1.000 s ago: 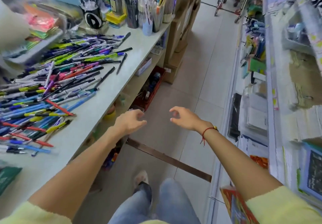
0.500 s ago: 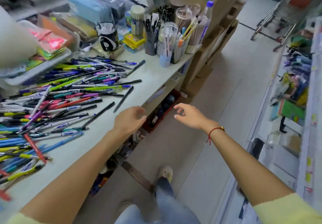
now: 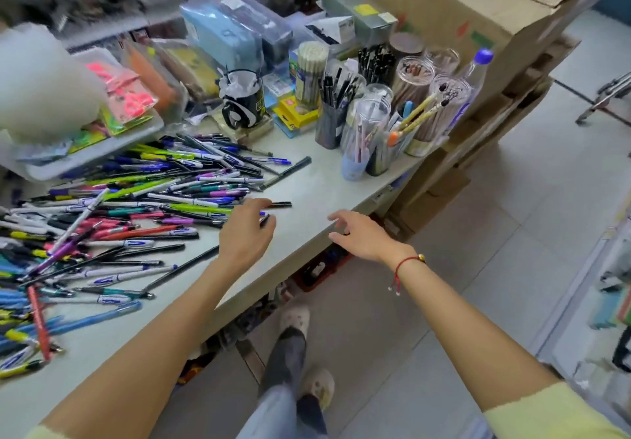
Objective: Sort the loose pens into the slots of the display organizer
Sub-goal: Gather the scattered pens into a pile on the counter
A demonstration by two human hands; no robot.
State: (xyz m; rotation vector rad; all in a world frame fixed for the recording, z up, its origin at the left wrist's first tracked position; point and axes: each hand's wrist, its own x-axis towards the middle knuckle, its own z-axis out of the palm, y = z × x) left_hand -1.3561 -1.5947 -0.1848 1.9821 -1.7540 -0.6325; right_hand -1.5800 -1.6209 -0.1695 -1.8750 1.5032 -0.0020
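A big pile of loose pens (image 3: 136,206) in many colours covers the left half of the grey table (image 3: 324,186). My left hand (image 3: 246,233) hovers palm down at the pile's right edge. Its fingers curl over a short dark pen (image 3: 265,219), and a black pen (image 3: 281,204) lies just beyond the fingertips. I cannot see a firm grip on either. My right hand (image 3: 362,233) is open with fingers spread, above the table's front edge, holding nothing. I cannot make out a slotted display organizer.
Clear cups and jars of pens and pencils (image 3: 372,131) crowd the table's far right corner beside a black mug (image 3: 242,105) and a water bottle (image 3: 473,76). A grey tray (image 3: 92,157) overhangs the pile at left. Cardboard boxes (image 3: 461,11) stand behind; tiled floor lies to the right.
The view has swung from the aisle toward the table. Both hands moved forward over the tabletop; the left hand now reaches the edge of the pen pile.
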